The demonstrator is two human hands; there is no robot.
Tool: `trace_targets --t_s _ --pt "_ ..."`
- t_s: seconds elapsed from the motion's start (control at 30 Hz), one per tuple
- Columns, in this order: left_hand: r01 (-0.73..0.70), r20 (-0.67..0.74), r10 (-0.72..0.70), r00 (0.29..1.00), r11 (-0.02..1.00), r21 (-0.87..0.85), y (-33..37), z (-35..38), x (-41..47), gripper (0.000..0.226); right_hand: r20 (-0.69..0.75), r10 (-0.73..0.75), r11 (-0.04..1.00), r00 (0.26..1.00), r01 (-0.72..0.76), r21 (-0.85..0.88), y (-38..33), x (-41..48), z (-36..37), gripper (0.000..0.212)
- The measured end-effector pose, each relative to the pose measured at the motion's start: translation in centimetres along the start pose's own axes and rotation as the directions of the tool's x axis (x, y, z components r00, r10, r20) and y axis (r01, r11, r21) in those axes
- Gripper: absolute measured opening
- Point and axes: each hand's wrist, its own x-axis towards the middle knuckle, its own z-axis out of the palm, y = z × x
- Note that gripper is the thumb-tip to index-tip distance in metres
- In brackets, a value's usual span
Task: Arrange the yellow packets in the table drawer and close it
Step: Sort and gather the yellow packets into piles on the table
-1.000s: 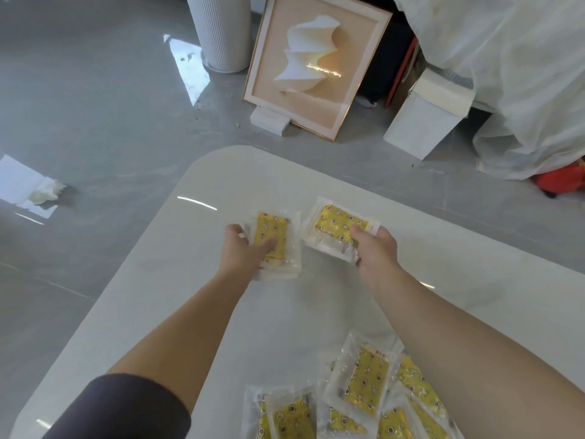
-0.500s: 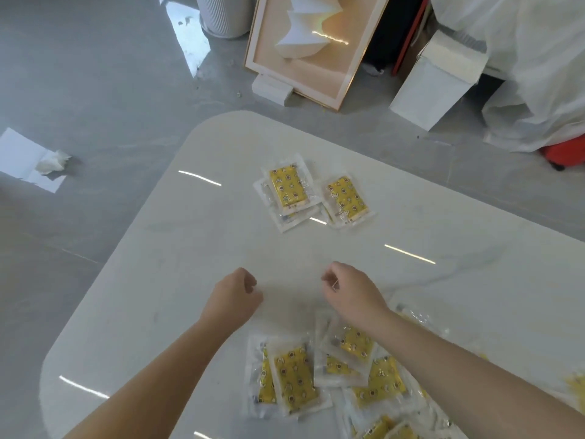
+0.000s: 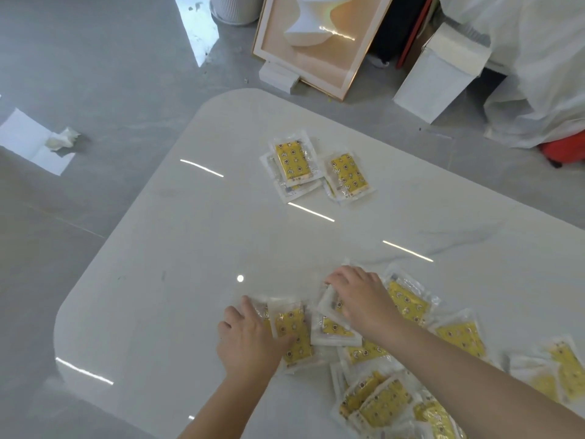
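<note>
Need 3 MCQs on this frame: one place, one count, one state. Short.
1. The left hand rests: A) on the near pile; B) on the floor; C) in the air.
2. Separate far stacks of yellow packets: A) one; B) two; C) four.
3. The right hand: A) lies flat; B) curls over a packet; C) hangs empty.
Answers: A, its palm and thumb lie on near packets; B, two groups sit side by side; B, its fingers hook over the packet's far edge.

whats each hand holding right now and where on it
The right hand grips a tilted packet by its far edge, fingers curled over it. The left hand only rests on a second packet, thumb pressing its yellow face.
</note>
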Motion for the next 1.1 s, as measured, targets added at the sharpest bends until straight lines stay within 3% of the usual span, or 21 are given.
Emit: trace_targets --t_s 0.13,0.23,0.3,0.43,0.6,0.8,0.97,1.1 --pt "0.094 -0.047 -0.095 0.994 0.995 -0.031 1.1 1.3 -1.3 0.115 0.068 -0.130 0.973 0.989 0.140 -0.184 1.8 -0.4 -0.1 0.077" --pt "0.097 -0.020 -0.107 0.994 0.952 -0.289 1.2 2.0 -1.2 0.100 0.119 -0.171 0.936 0.978 0.198 -0.290 2.1 0.3 -0.3 0.085" --pt "0.077 -0.007 -0.091 0.996 0.881 -0.466 1.3 2.1 -1.2 0.084 0.097 -0.223 0.899 0.970 0.244 -0.363 2.3 0.9 -1.0 0.076" --pt "0.088 0.028 -0.089 0.996 0.789 -0.608 1.0 1.1 -0.8 0.045 0.125 -0.310 0.820 0.943 0.331 -0.467 2.3 1.8 -2.2 0.039" --pt "0.114 0.154 -0.039 0.987 0.848 -0.518 -0.6 -0.4 0.9 0.025 0.276 -0.312 0.746 0.909 0.414 -0.522 2.3 2.3 -2.3 0.028" --pt "0.094 0.277 0.053 0.960 0.866 -0.492 -0.5 -1.2 2.3 0.026 0.256 -0.336 0.741 0.907 0.422 -0.523 2.6 2.6 -1.5 0.036" --pt "0.076 0.306 0.084 0.948 0.875 -0.477 0.0 -1.4 2.7 0.027 0.328 -0.363 0.768 0.872 0.479 -0.424 1.9 3.0 -2.5 0.029" --pt "0.051 0.290 0.085 0.953 0.901 -0.432 -0.1 -1.8 2.8 0.023 0.347 -0.464 0.718 0.815 0.575 -0.392 0.3 3.1 -3.0 0.027"
